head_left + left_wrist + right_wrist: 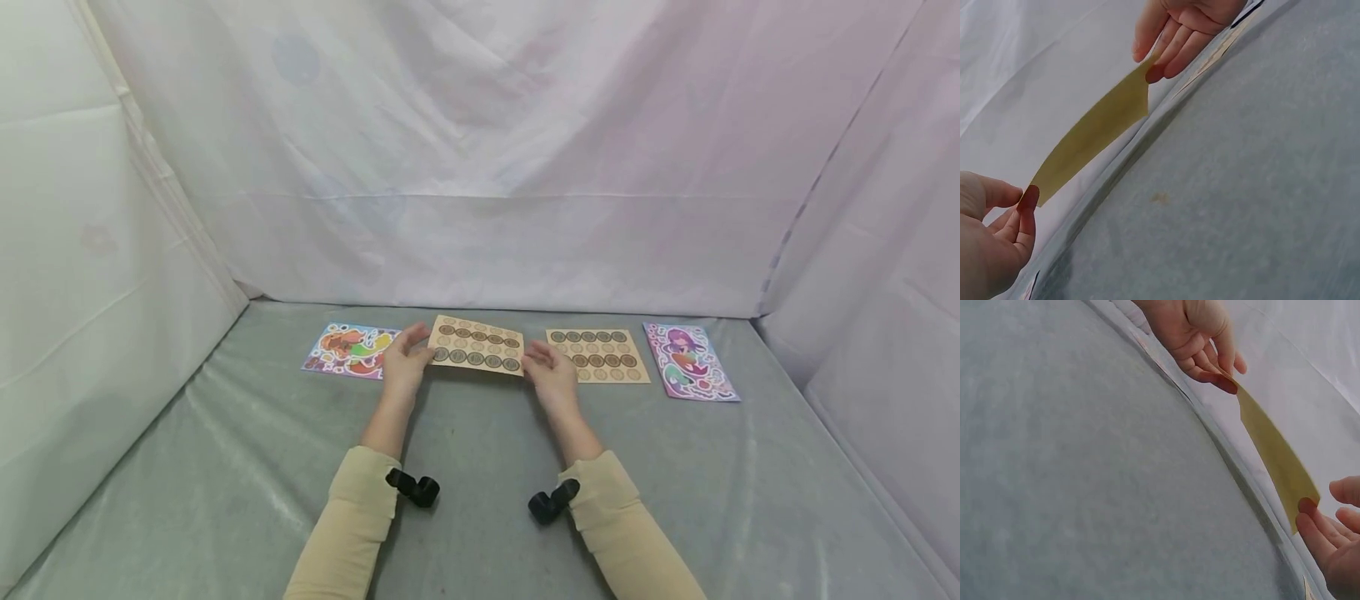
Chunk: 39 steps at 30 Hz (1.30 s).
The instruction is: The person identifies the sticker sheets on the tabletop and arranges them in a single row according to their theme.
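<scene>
A tan sticker sheet [476, 344] with rows of round printed designs is held up over the far part of the table, tilted and slightly bowed. My left hand [406, 360] pinches its left end between thumb and fingers. At the other end, my right hand [551, 375] touches the underside with nearly straight fingertips. The right thumb [1344, 489] stands a little apart from the sheet's edge in the right wrist view. From both wrist views, the plain underside of the sheet [1094, 134] shows.
A matching tan sheet [607, 358] lies just right of my right hand. Farther right is a purple mermaid sticker sheet [690, 362]. Beside my left hand lies a blue-and-purple mermaid sheet [348, 350], partly covered by it. White cloth [480, 250] hangs behind the grey table [480, 450].
</scene>
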Motion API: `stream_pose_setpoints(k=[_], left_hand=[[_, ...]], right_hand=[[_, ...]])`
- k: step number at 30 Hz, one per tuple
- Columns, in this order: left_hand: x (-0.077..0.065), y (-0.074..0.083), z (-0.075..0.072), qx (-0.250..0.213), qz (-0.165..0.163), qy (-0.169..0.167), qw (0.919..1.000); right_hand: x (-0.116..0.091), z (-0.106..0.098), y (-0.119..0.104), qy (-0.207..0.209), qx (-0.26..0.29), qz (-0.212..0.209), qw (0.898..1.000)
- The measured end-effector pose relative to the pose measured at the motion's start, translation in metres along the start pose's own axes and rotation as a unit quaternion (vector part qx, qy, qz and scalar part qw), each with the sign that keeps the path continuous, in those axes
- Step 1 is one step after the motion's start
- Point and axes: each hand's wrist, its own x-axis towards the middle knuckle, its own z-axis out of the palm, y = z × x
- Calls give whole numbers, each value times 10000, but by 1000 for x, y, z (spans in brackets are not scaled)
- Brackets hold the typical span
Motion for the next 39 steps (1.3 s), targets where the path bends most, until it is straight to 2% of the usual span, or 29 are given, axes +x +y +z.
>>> stream_pose_setpoints(k=[5,9,13,17,22,32,39], left_hand=[[0,2,-1,-250,-30,-110,9996],[-1,5,-2,-412,-180,-146,9989],[-2,9,-3,-706,-494,-165,9961],[-3,13,-5,-1095,-860,-277,9899],[-6,18,-10,-1394,-1064,-476,9834],[-13,31,-28,-919,-1143,-742,9864],[-18,36,-45,-448,-925,-1331,9858]], right_hand=[[-1,0,-1,312,-14,-61,9995],[0,-1,-1,344,86,-4,9994],[0,-1,-3,245,127,160,9995],[-1,-1,-6,26,141,448,9989],[-4,-2,-12,-292,347,743,9962],[-15,-5,-19,-829,877,877,9888],[-22,-6,-19,-1192,786,958,9851]])
